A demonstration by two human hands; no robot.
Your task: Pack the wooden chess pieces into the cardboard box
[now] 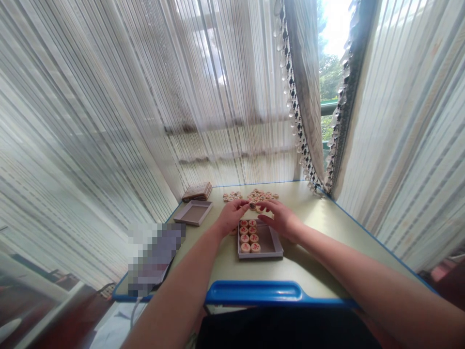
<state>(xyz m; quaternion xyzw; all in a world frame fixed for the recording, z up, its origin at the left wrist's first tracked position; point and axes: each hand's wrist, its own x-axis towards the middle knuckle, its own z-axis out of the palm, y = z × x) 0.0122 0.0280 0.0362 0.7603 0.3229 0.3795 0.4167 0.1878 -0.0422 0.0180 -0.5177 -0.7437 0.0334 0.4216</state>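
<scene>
A shallow grey box [271, 248] lies on the pale green table [327, 228] in front of me, with several round wooden game discs [249, 236] marked in red packed into its left side. My left hand [229, 217] reaches over the box's far left corner and pinches one disc [252, 205] between thumb and fingertips. My right hand [280, 218] rests at the box's far right corner, fingers curled over discs lying there. A heap of loose discs [256, 196] lies just beyond both hands.
An empty grey box lid [193, 212] and a brown wooden box [197, 192] sit at the far left of the table. A blurred-out object [154, 257] lies at the near left corner. A blue trough [254, 292] edges the near side. Striped curtains surround the table.
</scene>
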